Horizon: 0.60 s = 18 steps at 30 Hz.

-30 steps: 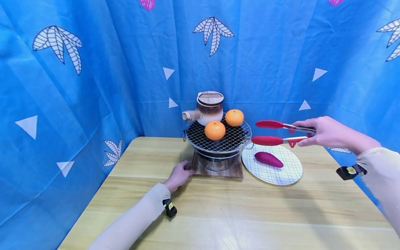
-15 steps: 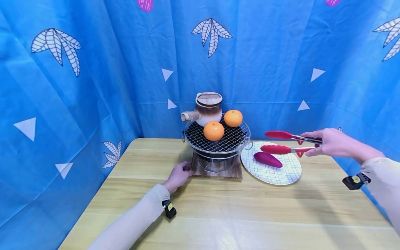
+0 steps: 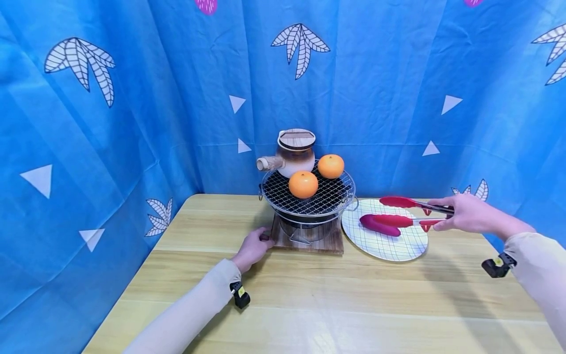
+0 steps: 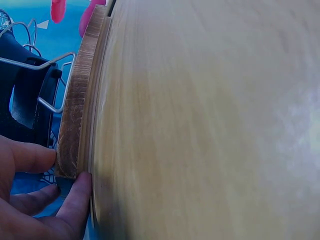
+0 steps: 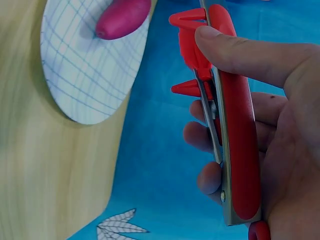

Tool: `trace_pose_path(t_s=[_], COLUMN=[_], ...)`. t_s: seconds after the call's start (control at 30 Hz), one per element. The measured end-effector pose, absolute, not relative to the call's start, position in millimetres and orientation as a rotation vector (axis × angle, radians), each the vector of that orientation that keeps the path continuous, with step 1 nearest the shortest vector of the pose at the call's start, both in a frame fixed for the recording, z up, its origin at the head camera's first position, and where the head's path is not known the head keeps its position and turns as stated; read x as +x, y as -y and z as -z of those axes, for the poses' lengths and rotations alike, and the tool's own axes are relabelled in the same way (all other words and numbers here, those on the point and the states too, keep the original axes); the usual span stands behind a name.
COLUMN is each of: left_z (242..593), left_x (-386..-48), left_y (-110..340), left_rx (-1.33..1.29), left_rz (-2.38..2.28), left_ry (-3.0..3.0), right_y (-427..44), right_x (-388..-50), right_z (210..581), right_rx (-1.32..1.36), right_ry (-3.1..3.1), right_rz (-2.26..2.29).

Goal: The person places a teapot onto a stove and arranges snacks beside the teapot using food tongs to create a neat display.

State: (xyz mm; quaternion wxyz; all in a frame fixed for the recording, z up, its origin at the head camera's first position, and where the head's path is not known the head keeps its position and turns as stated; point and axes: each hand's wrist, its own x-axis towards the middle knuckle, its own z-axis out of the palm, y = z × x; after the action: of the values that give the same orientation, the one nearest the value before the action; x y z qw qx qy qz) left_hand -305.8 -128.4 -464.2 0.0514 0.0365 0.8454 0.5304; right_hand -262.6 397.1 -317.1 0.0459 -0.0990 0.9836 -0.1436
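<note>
My right hand (image 3: 470,212) holds red-tipped tongs (image 5: 239,145), thumb on one arm and fingers curled around the other side. Their two red tips stand apart above the plate (image 3: 389,253). On that white checked plate lies a purple sweet potato (image 3: 370,223), partly covered by the lower tip in the head view. My left hand (image 3: 254,250) pinches the near left corner of a wooden board (image 4: 80,100), thumb on one face and a finger against the other. A round grill (image 3: 287,196) stands on the board, bearing two oranges (image 3: 303,185) and a lidded pot (image 3: 297,156).
The plate stands just right of the grill, close to its wire handle (image 3: 353,204). A side handle (image 3: 270,163) sticks out left from the pot. Blue curtains (image 3: 376,88) hang behind and beside the wooden table (image 3: 292,305).
My right hand has moved slightly right and downward with the tongs, whose tips now hang lower, over the plate and sweet potato. My left hand stays at the board's corner.
</note>
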Motion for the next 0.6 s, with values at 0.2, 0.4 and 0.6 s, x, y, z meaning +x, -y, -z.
trace_pose_path(t_s=[0.2, 0.4, 0.6], left_z=[465.3, 464.9, 464.7], left_x=[-305.7, -306.9, -306.0], left_y=[128.2, 127.4, 127.4], left_rx=[0.106, 0.12, 0.113], left_rz=[-1.597, -1.594, -1.587], left_ry=[-2.578, -2.598, -2.592], right_y=[-399.3, -399.5, -396.7], right_x=[-265.8, -269.6, -273.1], right_z=[330.7, 341.0, 349.9], right_rx=[-0.313, -0.326, -0.353], right_ry=[-2.997, -3.007, -3.021], right_rz=[0.434, 0.411, 0.373])
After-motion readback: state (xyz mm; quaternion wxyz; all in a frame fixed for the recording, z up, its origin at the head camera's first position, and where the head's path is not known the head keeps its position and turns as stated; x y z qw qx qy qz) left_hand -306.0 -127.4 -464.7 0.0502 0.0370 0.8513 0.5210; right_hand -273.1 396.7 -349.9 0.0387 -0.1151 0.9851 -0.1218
